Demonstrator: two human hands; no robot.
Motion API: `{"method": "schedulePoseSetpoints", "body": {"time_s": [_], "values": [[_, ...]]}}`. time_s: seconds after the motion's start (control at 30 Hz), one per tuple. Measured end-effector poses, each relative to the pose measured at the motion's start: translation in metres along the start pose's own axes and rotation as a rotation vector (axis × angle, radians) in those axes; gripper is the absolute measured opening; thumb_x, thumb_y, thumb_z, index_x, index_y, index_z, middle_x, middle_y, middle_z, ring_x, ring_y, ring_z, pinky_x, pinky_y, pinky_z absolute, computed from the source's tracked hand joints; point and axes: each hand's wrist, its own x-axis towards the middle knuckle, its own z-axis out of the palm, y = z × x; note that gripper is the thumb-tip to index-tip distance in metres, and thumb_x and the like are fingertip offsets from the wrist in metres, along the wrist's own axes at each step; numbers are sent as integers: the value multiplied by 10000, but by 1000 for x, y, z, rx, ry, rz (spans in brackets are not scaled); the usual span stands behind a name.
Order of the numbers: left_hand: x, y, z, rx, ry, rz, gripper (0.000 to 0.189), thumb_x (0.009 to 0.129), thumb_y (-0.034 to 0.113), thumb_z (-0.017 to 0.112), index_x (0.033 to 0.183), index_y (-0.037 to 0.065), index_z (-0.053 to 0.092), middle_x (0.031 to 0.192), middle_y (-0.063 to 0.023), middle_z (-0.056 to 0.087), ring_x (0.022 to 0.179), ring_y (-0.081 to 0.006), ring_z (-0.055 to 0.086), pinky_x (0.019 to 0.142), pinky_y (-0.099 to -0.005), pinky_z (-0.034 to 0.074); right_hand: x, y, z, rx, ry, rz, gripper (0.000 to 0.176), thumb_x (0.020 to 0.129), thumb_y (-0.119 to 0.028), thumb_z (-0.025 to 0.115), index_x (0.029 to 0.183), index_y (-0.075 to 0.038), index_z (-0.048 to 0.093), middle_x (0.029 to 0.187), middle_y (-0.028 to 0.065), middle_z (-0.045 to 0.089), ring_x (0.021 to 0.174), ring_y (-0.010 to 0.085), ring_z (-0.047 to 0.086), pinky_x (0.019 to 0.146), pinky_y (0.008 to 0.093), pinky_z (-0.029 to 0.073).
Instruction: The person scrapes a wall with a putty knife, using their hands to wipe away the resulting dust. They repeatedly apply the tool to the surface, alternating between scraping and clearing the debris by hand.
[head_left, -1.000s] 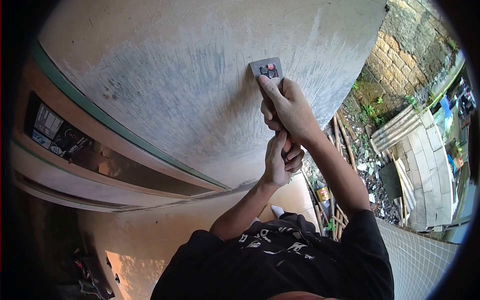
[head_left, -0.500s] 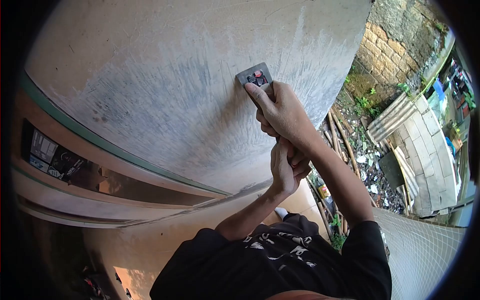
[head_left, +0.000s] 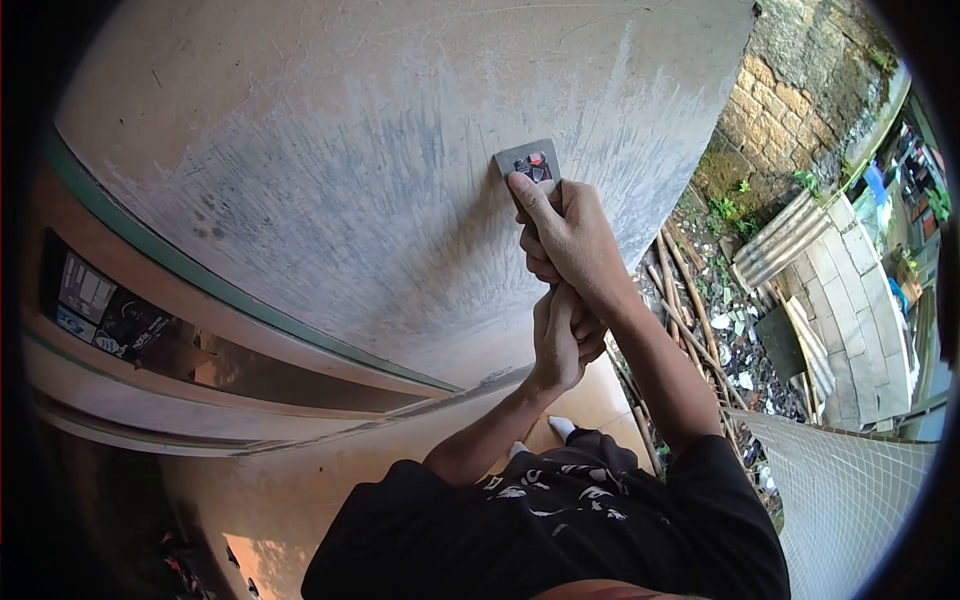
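Note:
A flat, grey, square-ended scraper (head_left: 530,158) with a red and black label meets the scuffed wall (head_left: 350,200). My right hand (head_left: 570,230) is closed around it, thumb lying along its face near the label. Just below, my left hand (head_left: 563,345) is wrapped round what appears to be the lower part of the same tool. Most of the handle is hidden inside my fingers. Around the blade the wall is streaked with pale and bluish-grey scratches, and the tool casts a soft shadow to its lower left.
A green-edged window frame (head_left: 200,260) runs along the wall at left, with stickers (head_left: 110,310) on the pane. Tiled floor (head_left: 310,490) lies below. At right are bamboo poles (head_left: 690,300), rubble, corrugated sheet (head_left: 780,245) and a white net (head_left: 840,490).
Both hands and the scraper have shifted slightly down the view, the blade also a little to the right. Both hands keep their hold.

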Motion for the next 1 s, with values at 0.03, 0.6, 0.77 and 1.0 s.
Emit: {"method": "schedulePoseSetpoints", "body": {"time_s": [0.03, 0.6, 0.77, 1.0], "values": [[2, -1, -4, 1, -11, 9, 477, 967, 471, 353, 596, 173, 309, 482, 63, 268, 332, -54, 215, 316, -217, 149, 2, 1, 1, -6, -1, -13, 455, 951, -311, 544, 589, -49, 459, 465, -29, 402, 356, 47, 367, 306, 227, 257], [-13, 7, -15, -71, -1, -26, 410, 988, 414, 394, 686, 148, 312, 519, 52, 279, 363, -27, 203, 325, -203, 143, -3, 5, 13, 132, -8, 39, 439, 958, -314, 537, 622, -47, 446, 473, -31, 379, 356, 45, 329, 314, 228, 221], [-11, 22, -4, -33, -37, -10, 403, 996, 380, 383, 685, 138, 302, 517, 46, 279, 363, -32, 206, 325, -205, 141, 2, -7, 12, 104, -49, 10, 437, 953, -377, 534, 655, -77, 424, 483, -57, 341, 379, 26, 292, 328, 204, 204], [-16, 10, -20, -22, 36, -61, 388, 989, 382, 396, 693, 148, 304, 514, 60, 257, 360, -30, 191, 322, -208, 129, -2, 19, 17, 121, -8, 60, 446, 951, -384, 537, 633, -103, 398, 484, -72, 316, 388, 26, 271, 343, 213, 185]]}}
